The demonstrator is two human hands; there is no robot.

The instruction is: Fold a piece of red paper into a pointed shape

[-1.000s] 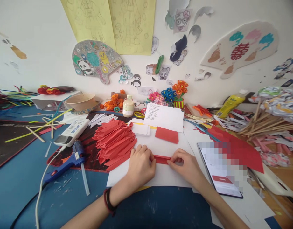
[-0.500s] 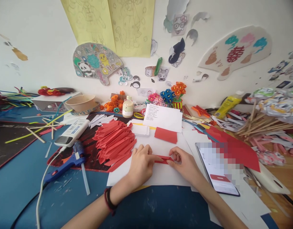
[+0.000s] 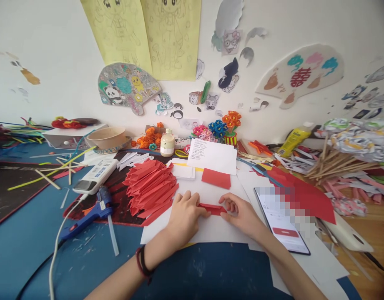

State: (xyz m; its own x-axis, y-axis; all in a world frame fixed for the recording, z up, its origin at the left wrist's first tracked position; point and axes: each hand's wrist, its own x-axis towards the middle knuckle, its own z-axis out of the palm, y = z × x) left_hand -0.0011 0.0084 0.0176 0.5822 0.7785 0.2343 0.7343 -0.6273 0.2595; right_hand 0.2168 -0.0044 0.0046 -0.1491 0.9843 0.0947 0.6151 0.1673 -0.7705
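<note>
A narrow folded strip of red paper point(image 3: 214, 209) lies over white sheets point(image 3: 217, 233) in front of me. My left hand point(image 3: 186, 214) is closed on its left end, fingers bent. At the right end, my right hand point(image 3: 238, 211) pinches the strip between thumb and fingers. To the left of my hands is a large pile of folded red paper pieces point(image 3: 149, 185). A flat red paper piece point(image 3: 216, 178) rests just beyond the strip, beside a small stack of white paper point(image 3: 182, 171).
A blue glue gun point(image 3: 96, 214) and a white power bank point(image 3: 96, 175) with a cable are at the left. A phone point(image 3: 281, 221) lies at the right near red sheets point(image 3: 304, 193). Bottle point(image 3: 167, 143), bowl point(image 3: 107, 138) and paper flowers point(image 3: 218, 127) stand along the wall.
My left fingers have drawn back a little toward the strip's left end, so more of the strip shows. The camera view has shifted slightly.
</note>
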